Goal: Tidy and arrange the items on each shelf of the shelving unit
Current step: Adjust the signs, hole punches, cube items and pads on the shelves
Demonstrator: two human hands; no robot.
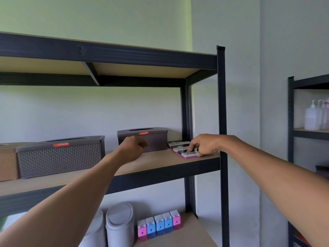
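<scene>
Three flat packs (183,149), labels blurred

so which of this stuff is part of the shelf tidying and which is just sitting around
Job in hand:
- flat packets, under the right hand
- brown tissue box, near the left hand
- shelf

Lying about:
- pump bottles on the other rack
</scene>
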